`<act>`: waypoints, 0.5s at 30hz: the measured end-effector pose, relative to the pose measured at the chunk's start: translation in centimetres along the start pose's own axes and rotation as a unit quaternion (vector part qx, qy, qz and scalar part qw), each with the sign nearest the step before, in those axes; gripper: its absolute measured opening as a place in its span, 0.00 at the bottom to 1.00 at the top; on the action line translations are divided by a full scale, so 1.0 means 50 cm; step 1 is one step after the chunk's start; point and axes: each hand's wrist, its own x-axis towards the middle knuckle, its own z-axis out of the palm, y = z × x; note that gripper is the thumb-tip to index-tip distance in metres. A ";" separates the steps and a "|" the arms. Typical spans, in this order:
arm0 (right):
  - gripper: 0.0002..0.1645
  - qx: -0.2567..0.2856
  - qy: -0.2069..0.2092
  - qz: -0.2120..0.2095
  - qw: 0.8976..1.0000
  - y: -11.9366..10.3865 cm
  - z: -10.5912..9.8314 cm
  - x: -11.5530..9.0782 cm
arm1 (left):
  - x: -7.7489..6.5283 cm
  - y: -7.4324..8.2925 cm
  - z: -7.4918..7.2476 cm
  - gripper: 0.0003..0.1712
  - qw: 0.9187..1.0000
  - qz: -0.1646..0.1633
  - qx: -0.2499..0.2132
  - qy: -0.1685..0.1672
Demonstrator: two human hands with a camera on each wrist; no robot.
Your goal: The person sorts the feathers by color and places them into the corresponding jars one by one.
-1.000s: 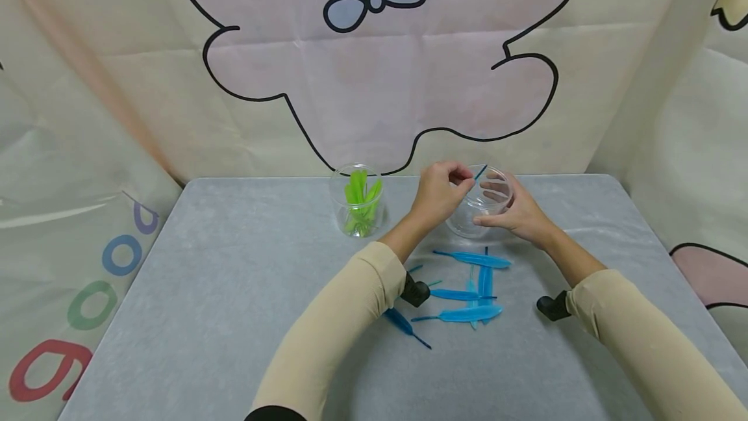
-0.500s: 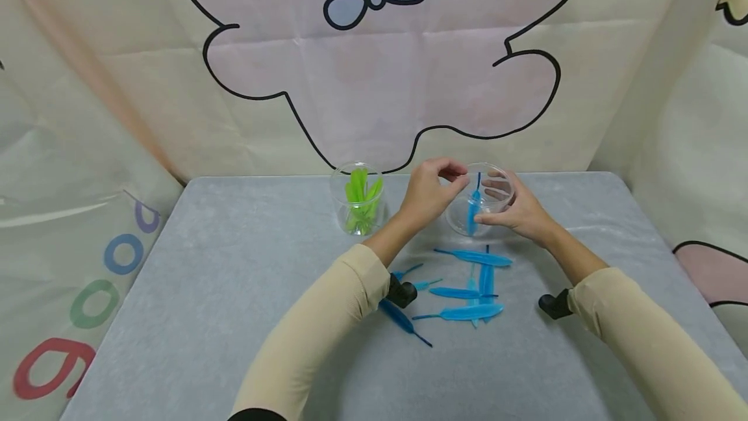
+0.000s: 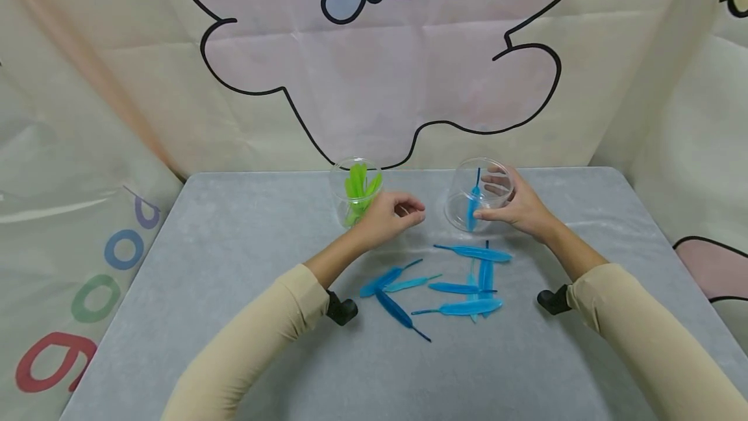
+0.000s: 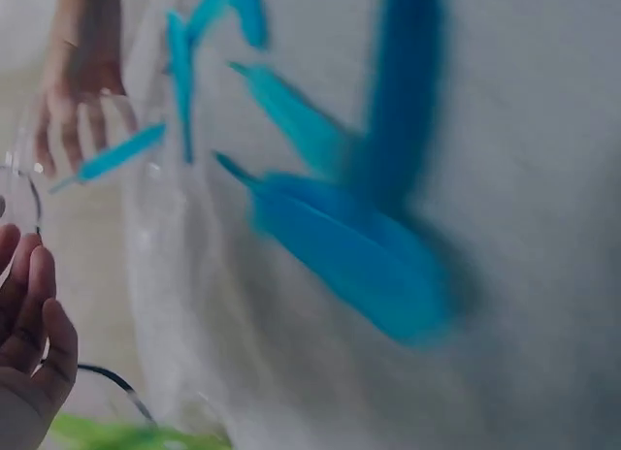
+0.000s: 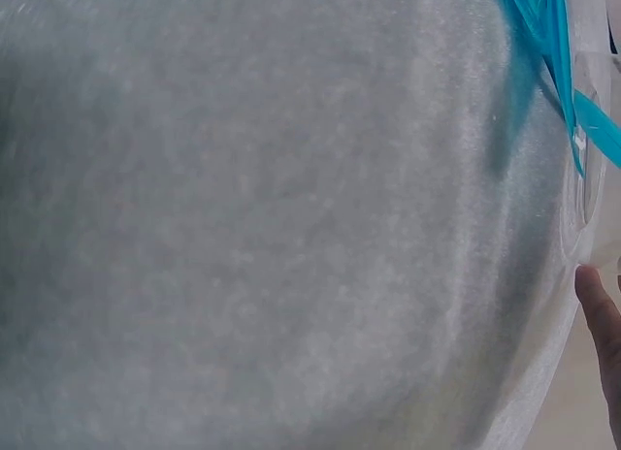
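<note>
My right hand point(image 3: 520, 210) holds a clear plastic cup point(image 3: 457, 205) at the table's far side, thumb on the near wall and fingers round the back. One blue feather point(image 3: 473, 208) stands inside that cup, quill up. With its fingers loosely bent and nothing between them, my left hand point(image 3: 388, 218) is over the table, just right of a second clear cup point(image 3: 339, 203) and overlapping it in the head view. Bright green feathers point(image 3: 358, 180) fill this second cup. Several blue feathers point(image 3: 397, 309) lie on the table in front of the hands, some crossing each other.
The table point(image 3: 234, 291) wears a grey cloth. Behind it hangs a cream and pink printed backdrop point(image 3: 362, 83), close to both cups. More printed sheeting point(image 3: 64, 213) stands at the left side.
The blue feather has dropped from my left fingers into the right cup. My left hand has then drawn back left and nearer, towards the green feathers' cup. The right hand keeps its hold.
</note>
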 end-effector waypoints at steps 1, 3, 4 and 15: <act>0.56 -0.001 -0.001 -0.001 1.000 0.000 -0.001 0.000 | -0.010 -0.010 -0.003 0.11 1.000 -0.009 0.002 -0.011; 0.56 -0.001 -0.002 -0.002 1.000 0.000 -0.001 0.001 | -0.029 -0.027 -0.007 0.10 0.999 -0.023 0.011 -0.028; 0.56 -0.001 -0.002 -0.003 1.000 0.000 -0.002 0.001 | -0.038 -0.034 -0.009 0.10 0.999 -0.027 0.018 -0.035; 0.56 0.002 -0.002 -0.011 1.000 0.005 0.000 0.001 | -0.104 -0.075 0.001 0.09 0.988 -0.020 0.077 -0.130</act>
